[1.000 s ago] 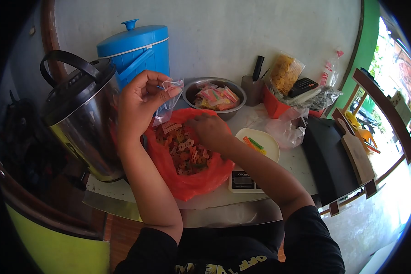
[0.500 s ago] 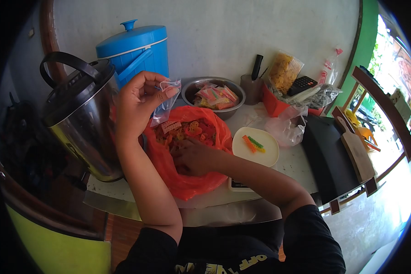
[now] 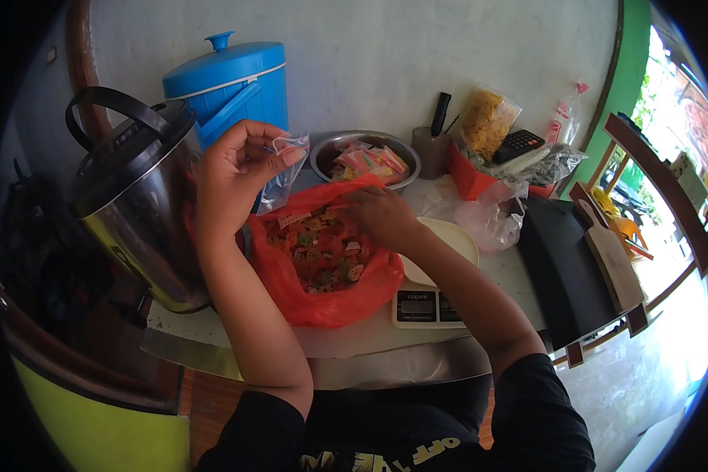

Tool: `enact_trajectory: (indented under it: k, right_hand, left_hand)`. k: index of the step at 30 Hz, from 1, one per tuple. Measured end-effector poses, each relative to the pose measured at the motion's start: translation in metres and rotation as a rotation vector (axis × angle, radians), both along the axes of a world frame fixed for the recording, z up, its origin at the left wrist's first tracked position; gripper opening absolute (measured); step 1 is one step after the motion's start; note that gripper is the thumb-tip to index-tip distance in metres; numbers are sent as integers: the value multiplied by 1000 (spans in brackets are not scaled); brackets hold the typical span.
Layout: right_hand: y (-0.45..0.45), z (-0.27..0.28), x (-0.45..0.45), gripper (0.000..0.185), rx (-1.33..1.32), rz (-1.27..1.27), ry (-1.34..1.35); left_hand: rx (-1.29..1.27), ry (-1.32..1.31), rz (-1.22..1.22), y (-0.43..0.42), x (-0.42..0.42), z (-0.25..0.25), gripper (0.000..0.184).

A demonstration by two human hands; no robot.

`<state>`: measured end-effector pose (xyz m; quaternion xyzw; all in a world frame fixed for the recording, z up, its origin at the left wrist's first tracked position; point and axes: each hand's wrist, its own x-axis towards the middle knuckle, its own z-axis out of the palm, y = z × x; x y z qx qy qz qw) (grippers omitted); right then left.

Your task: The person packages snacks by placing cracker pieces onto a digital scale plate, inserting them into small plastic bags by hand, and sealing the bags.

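Raised at the left, my left hand [image 3: 248,161] pinches a small clear plastic bag [image 3: 279,185] that hangs beside its thumb. Below it, a red plastic bag [image 3: 330,307] stands wide open, full of small colourful pieces [image 3: 315,252], several of them wheel-shaped or ladder-shaped. My right hand [image 3: 387,219] is over the bag's far right rim, fingers curled down; what they hold is hidden. Under my right forearm sits a kitchen scale [image 3: 417,307] with a pale weighing plate [image 3: 460,240], partly covered by the arm.
Behind the red bag, a metal bowl [image 3: 413,169] holds filled packets. A steel container [image 3: 145,228] and a blue lidded bucket [image 3: 236,86] stand left. At the right are a red basket [image 3: 468,177], a crumpled plastic bag [image 3: 492,224] and a wooden board [image 3: 610,259].
My right hand has come up out of the pieces to the bag's far right rim. The bag's opening has shifted, and my forearm now hides the strips on the scale plate. The left hand stays.
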<state>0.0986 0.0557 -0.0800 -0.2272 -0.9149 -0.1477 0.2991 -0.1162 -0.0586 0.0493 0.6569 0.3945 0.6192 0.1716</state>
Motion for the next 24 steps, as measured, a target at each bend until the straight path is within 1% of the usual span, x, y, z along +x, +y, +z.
enact_trajectory:
  k: [2,5,8,11,14,17,20,23,24]
  right_hand:
    - [-1,3,3,26,-41,23,41]
    - [-6,12,4,26,-261,-39,-6]
    - [-18,25,5,24,-288,-34,11]
    - [-34,32,8,21,-320,-24,-77]
    - [-46,26,8,17,-375,-16,-278]
    - [-60,7,-1,20,-238,42,-265]
    - [-63,-11,-11,26,-92,-41,-289]
    - [-63,-1,-15,28,-43,-34,-305]
    - [-60,-1,-14,30,-90,-34,-305]
  left_hand:
    - [4,10,8,0,-1,0,25]
    - [4,-10,-13,1,-1,-1,25]
    - [8,-18,-36,3,-1,-2,26]
    - [10,4,-3,3,0,-2,27]
    - [-2,2,-2,3,1,-2,27]
    - [39,26,2,6,2,-3,28]
    - [44,48,-1,8,3,-5,29]
    - [-11,21,-25,3,7,-1,26]
    - [-14,27,-16,2,8,-1,26]
